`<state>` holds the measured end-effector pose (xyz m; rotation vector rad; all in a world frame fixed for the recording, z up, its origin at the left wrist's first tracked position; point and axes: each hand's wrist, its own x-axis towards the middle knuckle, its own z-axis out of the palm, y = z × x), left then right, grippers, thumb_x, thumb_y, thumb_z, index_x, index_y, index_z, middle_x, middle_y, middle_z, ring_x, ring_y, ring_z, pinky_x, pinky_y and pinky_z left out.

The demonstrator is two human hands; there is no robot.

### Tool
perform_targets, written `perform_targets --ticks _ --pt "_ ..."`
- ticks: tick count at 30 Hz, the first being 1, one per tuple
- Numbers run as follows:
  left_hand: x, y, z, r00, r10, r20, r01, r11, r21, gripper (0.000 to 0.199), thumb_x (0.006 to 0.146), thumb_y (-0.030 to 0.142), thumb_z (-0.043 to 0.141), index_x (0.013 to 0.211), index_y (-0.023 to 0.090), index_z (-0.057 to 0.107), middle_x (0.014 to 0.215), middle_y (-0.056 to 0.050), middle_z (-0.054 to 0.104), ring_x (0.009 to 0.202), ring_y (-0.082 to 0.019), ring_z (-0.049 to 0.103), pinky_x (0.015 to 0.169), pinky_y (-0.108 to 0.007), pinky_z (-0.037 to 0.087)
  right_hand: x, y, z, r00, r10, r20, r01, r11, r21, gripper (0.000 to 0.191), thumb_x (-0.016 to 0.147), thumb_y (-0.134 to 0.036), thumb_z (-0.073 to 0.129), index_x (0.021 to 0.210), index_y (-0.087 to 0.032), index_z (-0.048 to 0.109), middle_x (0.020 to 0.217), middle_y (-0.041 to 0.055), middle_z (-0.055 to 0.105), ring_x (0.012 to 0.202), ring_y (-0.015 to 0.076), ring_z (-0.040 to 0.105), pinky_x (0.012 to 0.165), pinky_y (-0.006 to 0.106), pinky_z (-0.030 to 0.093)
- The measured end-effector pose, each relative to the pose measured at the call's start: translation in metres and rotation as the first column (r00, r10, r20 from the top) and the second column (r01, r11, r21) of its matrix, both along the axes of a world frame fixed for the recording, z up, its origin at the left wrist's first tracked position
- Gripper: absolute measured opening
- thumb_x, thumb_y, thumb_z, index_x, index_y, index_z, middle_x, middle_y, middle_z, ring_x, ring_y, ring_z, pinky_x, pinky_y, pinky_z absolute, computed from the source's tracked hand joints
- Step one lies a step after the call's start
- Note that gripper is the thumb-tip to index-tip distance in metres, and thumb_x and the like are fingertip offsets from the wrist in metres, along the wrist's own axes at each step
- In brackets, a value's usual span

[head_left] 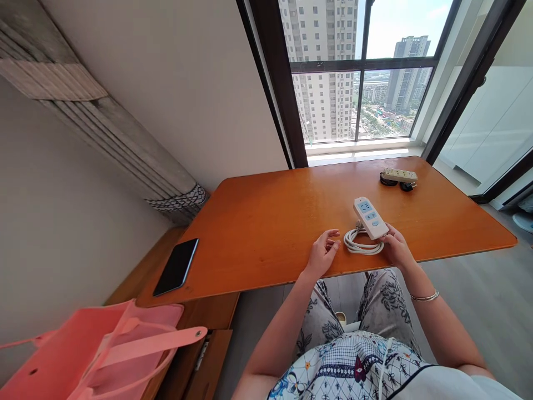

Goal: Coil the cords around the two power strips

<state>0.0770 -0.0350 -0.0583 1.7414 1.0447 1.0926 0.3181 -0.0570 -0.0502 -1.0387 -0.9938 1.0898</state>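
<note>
A white power strip (370,219) with blue socket faces is tilted over the near right part of the orange-brown table (250,222). My right hand (396,248) grips its near end, thumb and fingers at the edge. Under the strip lies its white cord (363,244), coiled in several loops on the tabletop. Just left of the coil rests my left hand (323,253), fingers loosely bent and apart, holding nothing. A small gap separates it from the cord.
Farther back on the right sits a beige power strip (400,175) with a black cord and plug. A black tablet (176,266) lies near the table's left edge. Below it stands a pink bag (95,350). A window (362,83) is beyond the far edge.
</note>
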Motion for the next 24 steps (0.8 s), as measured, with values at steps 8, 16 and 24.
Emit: perform_targets --ticks 8,16,24 --pt "-0.003 -0.004 0.011 0.967 -0.187 -0.171 0.222 0.951 0.215 0.046 0.076 0.022 0.071 0.121 0.021 0.062 0.142 -0.014 0.058 0.132 -0.030 0.054 0.109 -0.046 0.045 -0.023 0.000 -0.016 0.999 0.033 -0.017 -0.032 0.998 0.056 0.036 0.070 -0.036 0.058 0.102 -0.021 0.065 0.105 0.0079 0.075 0.096 0.0283 0.069 0.090 0.046 0.054" --pt "0.001 -0.004 0.003 0.987 0.012 -0.163 0.028 0.970 0.241 0.032 0.074 0.000 0.054 0.095 0.021 0.064 0.122 -0.009 0.065 0.111 -0.022 0.065 0.096 -0.038 0.053 -0.031 -0.008 -0.009 0.996 0.085 0.008 -0.085 0.996 -0.014 0.056 0.066 -0.044 0.076 0.116 -0.022 0.063 0.119 0.0095 0.073 0.110 0.0309 0.067 0.097 0.045 0.051" --pt "0.000 -0.003 -0.008 0.975 0.221 0.006 -0.213 0.931 0.297 0.015 0.084 0.011 0.061 0.092 0.022 0.068 0.118 -0.009 0.061 0.112 -0.022 0.063 0.094 -0.038 0.054 -0.054 -0.010 -0.002 0.996 -0.087 -0.025 0.084 0.991 -0.103 0.059 0.050 -0.038 0.092 0.099 -0.021 0.063 0.102 0.0068 0.075 0.097 0.0281 0.068 0.092 0.046 0.053"
